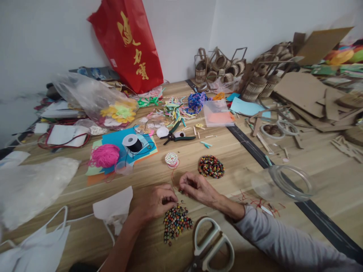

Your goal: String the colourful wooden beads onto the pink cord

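Loose beads (pixel 178 223): small, round, mixed red, yellow, green, dark. Hands (pixel 159 200) narrowed; whether pinching anything, cannot tell.

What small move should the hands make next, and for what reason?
Perhaps the left hand should pick one piece from the bead pile for the red thread: its fingers are at the pile's upper edge, and the thread runs from the spool toward them. Whether it already pinches one, I cannot tell.

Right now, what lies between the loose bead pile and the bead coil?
In the head view, the right hand lies between the loose bead pile and the bead coil.
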{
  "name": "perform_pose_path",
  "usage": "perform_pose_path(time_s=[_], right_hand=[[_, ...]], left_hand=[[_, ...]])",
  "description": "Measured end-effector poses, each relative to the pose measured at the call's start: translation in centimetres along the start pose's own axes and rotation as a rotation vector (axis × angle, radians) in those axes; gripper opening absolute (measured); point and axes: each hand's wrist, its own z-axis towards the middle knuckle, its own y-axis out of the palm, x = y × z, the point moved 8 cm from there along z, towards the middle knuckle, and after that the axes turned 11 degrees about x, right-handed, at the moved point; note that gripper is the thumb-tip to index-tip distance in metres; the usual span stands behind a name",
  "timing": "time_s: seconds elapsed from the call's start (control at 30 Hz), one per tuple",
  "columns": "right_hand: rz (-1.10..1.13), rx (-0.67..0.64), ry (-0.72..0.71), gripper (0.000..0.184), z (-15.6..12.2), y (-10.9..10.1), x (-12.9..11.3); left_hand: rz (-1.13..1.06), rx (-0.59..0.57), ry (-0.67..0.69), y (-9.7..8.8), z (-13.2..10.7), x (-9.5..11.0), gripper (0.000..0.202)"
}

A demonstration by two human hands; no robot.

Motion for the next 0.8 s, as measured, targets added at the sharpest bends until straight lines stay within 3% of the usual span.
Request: perform_pose_path(time_s=[0.17,0.4,0.57,0.8], right_hand=[[0.006,0.006,0.005,0.019,0.0,0.0,-0.1],[0.010,0.004,-0.003,0.021,0.0,0.0,-0.3],[0.026,0.001,-0.002,0.019,0.0,0.0,-0.1],[-0.002,-0.018,-0.001,0.018,-0.1,0.1,-0.2]], left_hand=[[0.007,0.025,-0.055,0.2,0.0,-0.8,0.011],[-0.346,0.219,-0.138,-0.7,0.3,-2.5,0.009],[-0.517,0.259,-0.224,-0.5,0.2,-3.7,0.009],[-0.567,0.285,-0.331,-0.5,-0.1,-4.3,0.012]])
